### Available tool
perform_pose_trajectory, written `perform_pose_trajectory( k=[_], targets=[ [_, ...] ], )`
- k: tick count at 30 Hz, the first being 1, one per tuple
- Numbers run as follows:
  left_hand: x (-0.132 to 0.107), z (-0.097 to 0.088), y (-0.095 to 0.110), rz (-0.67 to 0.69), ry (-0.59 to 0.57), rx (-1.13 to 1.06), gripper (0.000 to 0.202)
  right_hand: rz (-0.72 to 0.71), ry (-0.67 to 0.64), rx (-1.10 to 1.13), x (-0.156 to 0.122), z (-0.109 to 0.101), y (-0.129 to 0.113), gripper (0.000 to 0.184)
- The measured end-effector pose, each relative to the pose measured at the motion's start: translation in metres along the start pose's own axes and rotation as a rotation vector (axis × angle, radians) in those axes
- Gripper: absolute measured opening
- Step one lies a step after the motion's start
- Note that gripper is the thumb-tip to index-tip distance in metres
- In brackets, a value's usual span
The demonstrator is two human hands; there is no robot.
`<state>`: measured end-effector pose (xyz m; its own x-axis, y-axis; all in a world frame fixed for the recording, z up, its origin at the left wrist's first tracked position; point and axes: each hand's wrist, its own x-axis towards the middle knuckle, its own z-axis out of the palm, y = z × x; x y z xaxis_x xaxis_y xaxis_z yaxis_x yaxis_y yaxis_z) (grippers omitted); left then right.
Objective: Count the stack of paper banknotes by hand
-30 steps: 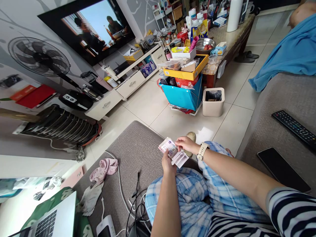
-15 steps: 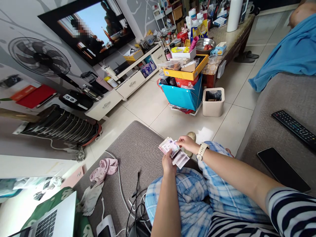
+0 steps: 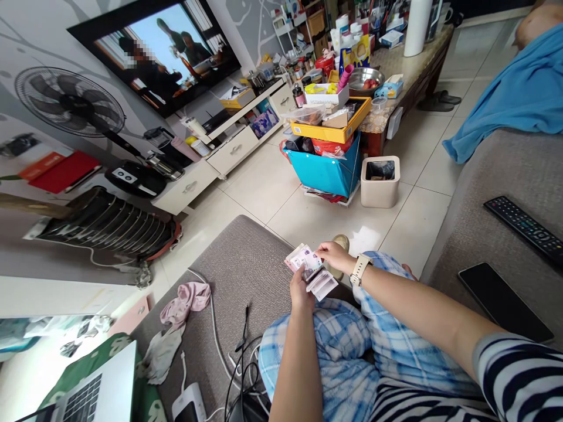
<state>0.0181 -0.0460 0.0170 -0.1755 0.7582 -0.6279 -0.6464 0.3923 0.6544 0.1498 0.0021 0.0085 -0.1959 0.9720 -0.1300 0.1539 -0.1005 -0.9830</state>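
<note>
A stack of banknotes [image 3: 307,258], pale pink and purple, is held above my lap in front of the sofa edge. My left hand [image 3: 300,289] is closed around the stack from below, thumb on top, and the notes' lower ends [image 3: 324,284] hang out past the fingers to the right. At the upper right corner of the stack, my right hand [image 3: 333,255] pinches the edge of a note between thumb and fingers. A beige watch [image 3: 361,269] is on the right wrist. The fingers beneath the notes are hidden.
On the grey sofa to the right lie a black phone [image 3: 505,300] and a remote control [image 3: 525,228]. Cables [image 3: 240,357], a pink cloth [image 3: 188,302] and a laptop [image 3: 99,390] lie on the left. A beige bin [image 3: 380,196] and a blue container [image 3: 323,170] stand on the floor ahead.
The top note has shifted slightly under my right fingers. Both hands stay almost in the same place, still holding the notes. The television picture differs.
</note>
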Motion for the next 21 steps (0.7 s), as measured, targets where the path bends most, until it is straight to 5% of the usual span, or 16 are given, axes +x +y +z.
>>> perform_pose_trajectory(
  k=[21],
  targets=[
    [-0.002,0.0007,0.0022,0.063,0.038,-0.018,0.026,-0.031,-0.08,0.146,-0.003,0.0021,-0.0088,0.019]
  ],
)
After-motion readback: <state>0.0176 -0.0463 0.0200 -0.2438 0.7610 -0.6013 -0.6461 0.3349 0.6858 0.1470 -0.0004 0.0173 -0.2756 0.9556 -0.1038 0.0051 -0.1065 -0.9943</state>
